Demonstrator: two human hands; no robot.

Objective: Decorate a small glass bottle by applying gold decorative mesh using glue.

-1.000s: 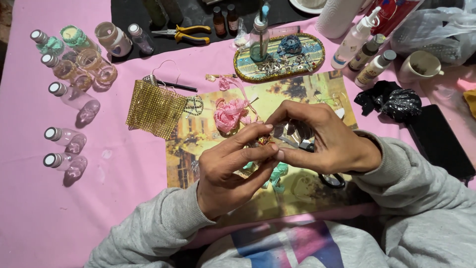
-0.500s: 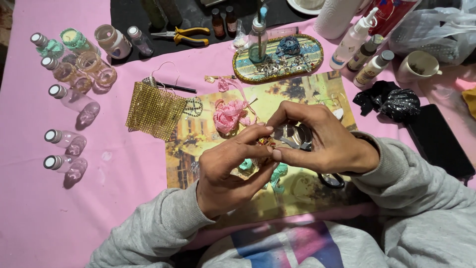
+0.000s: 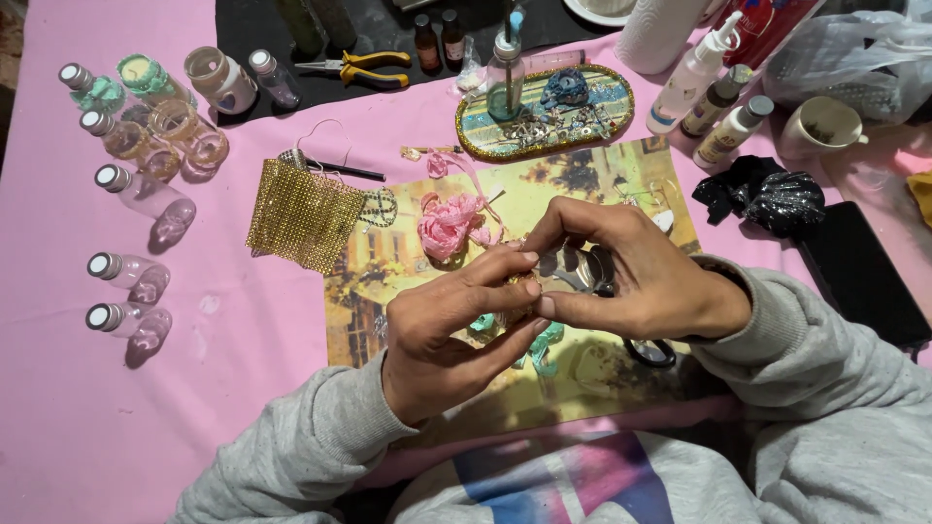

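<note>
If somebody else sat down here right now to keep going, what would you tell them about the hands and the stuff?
Left hand: fingertips pinched on a tiny gold piece, held above the picture mat.
Right hand: fingertips meet the left hand's at that same piece; what else it holds is hidden.
Nearby: pink fabric flower just above the hands, gold mesh patch to the left, teal bits under the hands, oval tray of small parts further back, yellow-handled pliers on the black mat.
Done: the piece is gripped by both hands.
Left: it is joined to nothing that shows; the flower and mesh lie untouched.
</note>
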